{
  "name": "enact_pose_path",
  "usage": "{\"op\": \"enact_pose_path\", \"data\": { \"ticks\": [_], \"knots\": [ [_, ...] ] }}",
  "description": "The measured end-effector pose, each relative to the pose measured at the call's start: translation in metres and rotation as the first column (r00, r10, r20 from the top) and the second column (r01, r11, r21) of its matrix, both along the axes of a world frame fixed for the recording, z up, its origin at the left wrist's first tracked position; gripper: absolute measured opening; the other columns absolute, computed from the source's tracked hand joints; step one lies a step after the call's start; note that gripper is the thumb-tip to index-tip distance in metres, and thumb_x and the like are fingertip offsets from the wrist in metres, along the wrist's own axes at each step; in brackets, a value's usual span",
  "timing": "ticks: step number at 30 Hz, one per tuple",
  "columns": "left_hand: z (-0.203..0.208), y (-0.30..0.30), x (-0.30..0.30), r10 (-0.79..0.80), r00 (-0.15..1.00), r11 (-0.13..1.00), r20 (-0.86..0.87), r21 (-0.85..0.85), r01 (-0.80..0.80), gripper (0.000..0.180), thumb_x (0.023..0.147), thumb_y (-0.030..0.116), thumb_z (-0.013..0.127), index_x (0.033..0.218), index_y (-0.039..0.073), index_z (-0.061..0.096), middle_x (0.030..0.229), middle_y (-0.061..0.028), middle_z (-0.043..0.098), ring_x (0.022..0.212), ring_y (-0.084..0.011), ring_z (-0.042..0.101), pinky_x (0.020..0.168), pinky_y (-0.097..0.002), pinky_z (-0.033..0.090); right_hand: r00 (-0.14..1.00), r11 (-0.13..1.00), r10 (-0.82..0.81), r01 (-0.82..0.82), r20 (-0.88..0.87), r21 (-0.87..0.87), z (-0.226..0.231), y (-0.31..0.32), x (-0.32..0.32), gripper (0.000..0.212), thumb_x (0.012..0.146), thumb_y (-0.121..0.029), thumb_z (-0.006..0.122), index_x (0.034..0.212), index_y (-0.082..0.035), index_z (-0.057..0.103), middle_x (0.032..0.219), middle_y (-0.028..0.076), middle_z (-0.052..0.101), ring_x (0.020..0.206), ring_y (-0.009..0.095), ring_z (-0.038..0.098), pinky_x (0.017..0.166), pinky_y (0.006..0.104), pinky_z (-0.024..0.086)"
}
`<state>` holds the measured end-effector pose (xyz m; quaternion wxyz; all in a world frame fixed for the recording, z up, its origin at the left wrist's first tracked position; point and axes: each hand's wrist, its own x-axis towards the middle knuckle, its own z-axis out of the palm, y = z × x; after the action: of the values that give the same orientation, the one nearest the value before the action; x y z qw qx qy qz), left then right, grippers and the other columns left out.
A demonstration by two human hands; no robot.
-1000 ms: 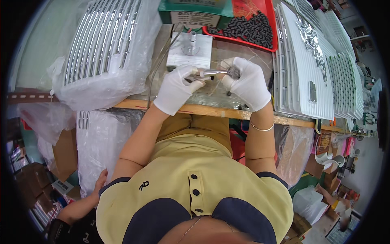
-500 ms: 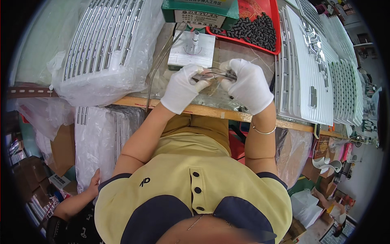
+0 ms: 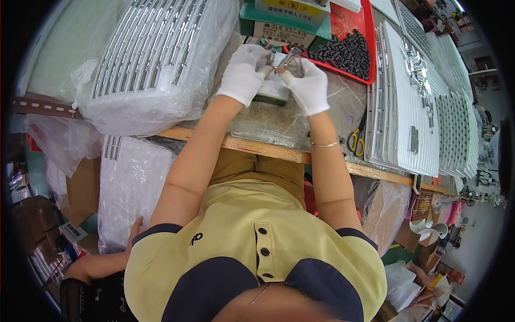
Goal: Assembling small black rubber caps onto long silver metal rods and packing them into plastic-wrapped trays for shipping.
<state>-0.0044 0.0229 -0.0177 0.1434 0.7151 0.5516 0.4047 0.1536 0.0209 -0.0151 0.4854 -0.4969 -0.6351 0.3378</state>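
A: Where are the hands?
B: Both are white-gloved and meet over a metal block (image 3: 271, 92) on the desk (image 3: 332, 119), just in front of a green box (image 3: 284, 27).
A: And what are they doing there?
B: The right hand (image 3: 307, 85) pinches a shiny metal piece (image 3: 291, 57) at its fingertips, above the block's far part. The left hand (image 3: 242, 72) is curled in at the same spot, its fingers bent; whether it grips anything, I cannot tell, as the details there are too small.
A: What lies around them?
B: Beyond the right hand is a red tray (image 3: 370, 33) holding many short black cylinders (image 3: 350, 52). Nearer the desk's edge lie yellow-handled scissors (image 3: 356, 144), beside a stack of white ridged sheets (image 3: 387, 140).
A: On the other side?
B: To the left of the left hand sits a plastic-wrapped stack (image 3: 140, 110), rows of shiny tubes (image 3: 147, 45) showing on top.
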Motion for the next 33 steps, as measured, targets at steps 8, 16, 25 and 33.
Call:
{"op": "enact_pose_path", "data": {
  "ticks": [8, 16, 25, 33],
  "knots": [
    [0.012, -0.046, -0.026, 0.174, 0.858, 0.957, 0.483, -0.289, -0.031, 0.024, 0.087, 0.014, 0.054, 0.106, 0.000, 0.050, 0.085, -0.0128, 0.064, 0.078, -0.0241, 0.064, 0.071, -0.0337, 0.049, 0.987, 0.996, 0.012, 0.003, 0.162, -0.091, -0.014, 0.012, -0.022, 0.029, 0.073, -0.008, 0.074, 0.098, 0.002, 0.065, 0.077, 0.003, 0.066, 0.067, 0.005, 0.056, 0.065, 0.0211, 0.047],
    [0.019, -0.077, -0.029, 0.062, 0.684, 0.918, 0.727, -0.310, 0.246, 0.023, 0.092, 0.013, 0.051, 0.110, -0.001, 0.050, 0.091, -0.0047, 0.061, 0.072, -0.0067, 0.056, 0.056, -0.0178, 0.040, 0.927, 0.992, -0.116, 0.123, 0.358, 0.001, -0.006, -0.018, -0.005, 0.055, 0.068, -0.028, 0.078, 0.111, 0.001, 0.061, 0.089, 0.013, 0.068, 0.074, 0.020, 0.065, 0.073, 0.0296, 0.050],
    [0.020, -0.107, -0.011, -0.100, 0.576, 0.717, 0.812, -0.343, 0.608, 0.017, 0.086, 0.012, 0.062, 0.095, 0.001, 0.056, 0.081, -0.0031, 0.060, 0.074, -0.0083, 0.057, 0.065, -0.0230, 0.046, 0.849, 0.821, 0.260, -0.445, -0.460, -0.358, 0.058, -0.085, 0.006, 0.022, 0.084, -0.011, 0.065, 0.100, 0.003, 0.063, 0.086, 0.005, 0.066, 0.071, 0.009, 0.059, 0.066, 0.0219, 0.048],
    [0.002, -0.112, 0.013, -0.083, 0.893, 0.891, 0.442, -0.368, 0.265, 0.024, 0.082, 0.017, 0.067, 0.094, -0.002, 0.058, 0.076, -0.0053, 0.062, 0.065, -0.0099, 0.056, 0.059, -0.0252, 0.046, 0.969, 0.942, 0.042, -0.120, -0.245, -0.313, 0.034, -0.099, 0.005, 0.021, 0.088, -0.015, 0.061, 0.098, 0.004, 0.062, 0.082, 0.008, 0.066, 0.074, 0.011, 0.062, 0.065, 0.0234, 0.049]
  ]
}}
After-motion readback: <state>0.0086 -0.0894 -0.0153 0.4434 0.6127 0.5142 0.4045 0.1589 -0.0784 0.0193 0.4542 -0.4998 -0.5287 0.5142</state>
